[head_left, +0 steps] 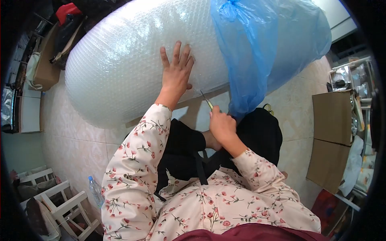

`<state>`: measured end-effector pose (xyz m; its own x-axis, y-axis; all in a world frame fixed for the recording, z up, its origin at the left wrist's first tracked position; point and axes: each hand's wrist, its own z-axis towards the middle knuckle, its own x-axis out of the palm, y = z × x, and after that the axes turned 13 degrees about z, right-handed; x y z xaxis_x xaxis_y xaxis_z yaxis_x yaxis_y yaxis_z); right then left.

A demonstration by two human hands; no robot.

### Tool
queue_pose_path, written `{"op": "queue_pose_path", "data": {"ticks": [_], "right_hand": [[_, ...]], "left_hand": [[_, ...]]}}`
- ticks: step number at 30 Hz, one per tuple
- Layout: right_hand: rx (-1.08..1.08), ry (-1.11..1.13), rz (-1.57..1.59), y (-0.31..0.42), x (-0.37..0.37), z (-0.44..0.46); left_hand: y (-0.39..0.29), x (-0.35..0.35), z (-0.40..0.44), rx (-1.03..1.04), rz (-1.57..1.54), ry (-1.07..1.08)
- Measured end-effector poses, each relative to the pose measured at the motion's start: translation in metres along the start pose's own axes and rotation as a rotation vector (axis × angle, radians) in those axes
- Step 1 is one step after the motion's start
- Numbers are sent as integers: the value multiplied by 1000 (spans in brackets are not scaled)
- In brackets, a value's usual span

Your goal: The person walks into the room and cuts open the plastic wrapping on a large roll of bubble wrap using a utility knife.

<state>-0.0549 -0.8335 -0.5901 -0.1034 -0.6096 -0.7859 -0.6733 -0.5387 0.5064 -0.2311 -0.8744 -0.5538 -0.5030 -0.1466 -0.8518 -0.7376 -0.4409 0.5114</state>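
Observation:
A large roll of clear bubble wrap [132, 52] lies across the floor in front of me, its right part covered by a blue plastic bag [257, 52] knotted at the top. My left hand [176, 74] rests flat on the wrap with its fingers spread. Just right of it, my right hand [222, 125] is closed round the handle of a thin-bladed knife [208, 102]. The blade points up and left, its tip at the lower edge of the wrap.
Yellow-handled scissors [268, 108] lie beside my right knee. Cardboard boxes [331, 120] and a shelf stand at the right. At the lower left are a plastic bottle [95, 190] and a white wooden rack [66, 201]. Another carton [47, 60] is at the upper left.

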Motion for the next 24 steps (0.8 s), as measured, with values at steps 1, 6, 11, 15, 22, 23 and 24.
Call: {"op": "queue_pose_path", "data": {"ticks": [1,6,11,15,22,23,24], "right_hand": [[-40,11,-4,-2,-6,-7],[-146,80,244,-60,-63,-28],[110,359,966,-63,-77,-59],[27,381,994,-60,-80,-67],[-15,358,986,-60,-74,-84],[-13,348,992,-60,-74,-84],[-19,343,989,-61,-74,-85]], "left_hand": [[5,3,-1,-2,15,-8],[5,-41,-13,-170,-377,-407],[14,-176,-100,193,-1975,-429],[-4,-248,-104,803,-2139,-890],[-53,-287,-132,501,-2382,-1407],[-50,-290,-129,496,-2344,-1546],[-47,-291,-128,505,-2340,-1552]]}}
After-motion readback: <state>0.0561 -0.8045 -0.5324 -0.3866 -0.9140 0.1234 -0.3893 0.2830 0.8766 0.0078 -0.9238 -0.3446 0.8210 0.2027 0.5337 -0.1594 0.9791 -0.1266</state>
